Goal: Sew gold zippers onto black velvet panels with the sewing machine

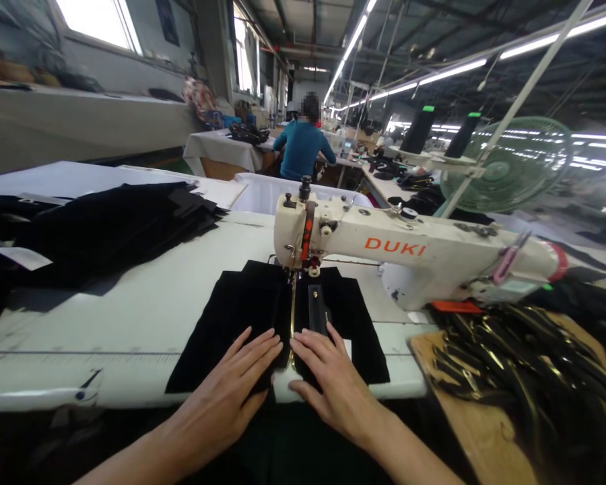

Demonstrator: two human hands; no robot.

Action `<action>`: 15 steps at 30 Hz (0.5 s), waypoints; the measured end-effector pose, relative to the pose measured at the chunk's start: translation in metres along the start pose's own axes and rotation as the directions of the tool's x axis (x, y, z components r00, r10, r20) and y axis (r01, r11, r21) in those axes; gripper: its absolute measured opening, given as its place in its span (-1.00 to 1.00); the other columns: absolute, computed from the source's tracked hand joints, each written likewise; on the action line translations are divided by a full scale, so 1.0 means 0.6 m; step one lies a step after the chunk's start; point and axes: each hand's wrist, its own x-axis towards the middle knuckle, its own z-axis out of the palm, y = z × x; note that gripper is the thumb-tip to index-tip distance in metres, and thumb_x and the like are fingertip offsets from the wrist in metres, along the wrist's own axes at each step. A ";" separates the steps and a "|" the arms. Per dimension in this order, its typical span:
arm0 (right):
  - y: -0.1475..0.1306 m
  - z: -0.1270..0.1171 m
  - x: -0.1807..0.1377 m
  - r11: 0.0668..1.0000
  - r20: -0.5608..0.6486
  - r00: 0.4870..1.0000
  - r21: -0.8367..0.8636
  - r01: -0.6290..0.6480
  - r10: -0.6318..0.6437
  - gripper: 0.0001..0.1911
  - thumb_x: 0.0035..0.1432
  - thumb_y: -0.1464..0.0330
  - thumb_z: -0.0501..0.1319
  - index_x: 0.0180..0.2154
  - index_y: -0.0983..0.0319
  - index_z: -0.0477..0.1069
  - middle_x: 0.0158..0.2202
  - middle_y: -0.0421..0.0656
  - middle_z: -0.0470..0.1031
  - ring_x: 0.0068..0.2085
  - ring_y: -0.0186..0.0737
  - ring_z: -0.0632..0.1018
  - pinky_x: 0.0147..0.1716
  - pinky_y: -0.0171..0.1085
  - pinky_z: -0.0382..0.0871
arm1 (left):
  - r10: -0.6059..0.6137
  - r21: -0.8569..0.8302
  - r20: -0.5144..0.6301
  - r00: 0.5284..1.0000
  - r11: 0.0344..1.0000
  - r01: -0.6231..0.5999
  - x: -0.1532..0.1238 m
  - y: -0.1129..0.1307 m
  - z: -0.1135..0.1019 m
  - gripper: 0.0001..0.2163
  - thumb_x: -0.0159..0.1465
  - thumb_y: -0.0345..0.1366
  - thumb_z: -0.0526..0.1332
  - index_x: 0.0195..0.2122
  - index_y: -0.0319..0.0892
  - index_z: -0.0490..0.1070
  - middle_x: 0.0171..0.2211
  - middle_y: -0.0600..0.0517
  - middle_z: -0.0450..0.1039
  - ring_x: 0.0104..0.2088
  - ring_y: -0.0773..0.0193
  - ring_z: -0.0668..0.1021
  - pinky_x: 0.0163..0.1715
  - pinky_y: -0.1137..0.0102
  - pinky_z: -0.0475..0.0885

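Black fabric point(222, 323) lies flat on the bench point(131, 323), its zipper point(293, 316) running lengthwise straight away toward the sewing machine point(409, 249); left hand point(232, 394) and right hand point(333, 384) press open-palmed either side of it, near-end fingertips almost meeting, gripping nothing.
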 end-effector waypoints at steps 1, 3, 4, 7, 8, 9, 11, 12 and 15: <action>0.002 0.005 0.001 1.000 -0.014 1.000 -0.014 0.011 -0.012 -0.42 0.27 0.30 0.28 0.27 0.16 0.19 0.24 -0.09 0.33 0.28 -0.08 0.28 0.36 0.18 -0.12 | 0.006 -0.025 0.002 1.000 1.000 -0.006 0.001 -0.006 -0.001 -0.48 0.42 -0.36 0.07 0.39 -0.09 0.01 0.34 -0.05 0.19 0.34 0.13 0.23 0.33 0.02 0.11; 0.005 0.009 0.008 0.998 -0.040 0.999 -0.059 0.033 -0.036 -0.53 0.31 0.34 0.23 0.22 0.18 0.25 0.19 -0.10 0.39 0.23 -0.09 0.33 0.35 0.18 -0.08 | 0.005 -0.066 0.027 1.000 0.998 -0.003 0.004 -0.016 -0.008 -0.53 0.46 -0.31 0.04 0.37 -0.05 0.05 0.32 -0.02 0.22 0.32 0.16 0.25 0.32 0.02 0.11; 0.006 0.008 0.011 0.994 -0.045 0.997 -0.090 0.056 -0.060 -0.58 0.33 0.37 0.20 0.20 0.20 0.27 0.15 -0.10 0.41 0.20 -0.10 0.36 0.34 0.17 -0.04 | -0.007 -0.080 0.041 0.999 0.997 0.010 0.005 -0.020 -0.012 -0.55 0.47 -0.29 0.03 0.37 -0.04 0.05 0.32 -0.01 0.21 0.33 0.17 0.25 0.32 0.03 0.10; 0.002 0.006 0.014 0.962 -0.015 0.983 -0.210 0.177 -0.184 -0.65 0.35 0.53 0.07 0.14 0.33 0.31 0.04 -0.04 0.47 0.10 -0.12 0.43 0.31 0.09 0.08 | -0.029 -0.096 0.051 0.998 0.995 0.034 0.004 -0.021 -0.024 -0.57 0.48 -0.26 0.02 0.36 -0.03 0.07 0.33 0.02 0.20 0.34 0.19 0.20 0.32 0.05 0.09; -0.001 0.007 0.013 0.946 0.002 0.975 -0.244 0.215 -0.221 -0.65 0.33 0.58 0.04 0.12 0.36 0.32 0.00 -0.02 0.48 0.07 -0.13 0.45 0.31 0.06 0.11 | -0.019 -0.094 0.050 0.999 0.995 0.024 0.003 -0.020 -0.027 -0.57 0.49 -0.27 0.01 0.37 -0.03 0.07 0.34 0.02 0.19 0.35 0.19 0.20 0.32 0.05 0.09; -0.004 0.009 0.009 0.933 0.013 0.969 -0.270 0.239 -0.245 -0.64 0.31 0.62 0.02 0.11 0.39 0.32 -0.02 -0.01 0.48 0.04 -0.13 0.46 0.30 0.03 0.13 | -0.001 -0.088 0.053 0.999 0.996 0.005 0.001 -0.018 -0.028 -0.56 0.49 -0.29 0.01 0.37 -0.04 0.05 0.34 0.01 0.18 0.35 0.19 0.19 0.33 0.05 0.09; -0.009 0.015 0.000 0.924 0.003 0.968 -0.296 0.241 -0.251 -0.62 0.29 0.64 0.00 0.10 0.39 0.32 -0.05 0.00 0.47 0.01 -0.12 0.46 0.30 0.01 0.15 | 0.041 -0.077 0.061 0.997 0.996 -0.036 -0.001 -0.015 -0.028 -0.53 0.48 -0.33 0.02 0.39 -0.05 0.00 0.34 -0.01 0.18 0.35 0.20 0.20 0.34 0.04 0.06; -0.011 0.019 -0.004 0.930 -0.017 0.970 -0.289 0.226 -0.241 -0.61 0.29 0.63 0.02 0.12 0.38 0.31 -0.05 0.00 0.47 0.00 -0.11 0.46 0.29 0.02 0.17 | 0.051 -0.072 0.064 0.997 0.996 -0.047 -0.003 -0.015 -0.027 -0.52 0.47 -0.35 0.02 0.39 -0.06 -0.02 0.35 -0.02 0.17 0.35 0.20 0.20 0.34 0.03 0.04; -0.009 0.028 -0.011 0.975 -0.119 0.976 -0.155 0.161 -0.180 -0.66 0.32 0.52 0.11 0.11 0.35 0.32 -0.07 -0.02 0.46 -0.02 -0.09 0.46 0.24 0.06 0.22 | 0.070 -0.065 0.062 0.996 0.996 -0.066 -0.006 -0.013 -0.019 -0.48 0.44 -0.43 0.03 0.39 -0.07 -0.02 0.35 -0.02 0.16 0.36 0.20 0.17 0.34 0.00 0.02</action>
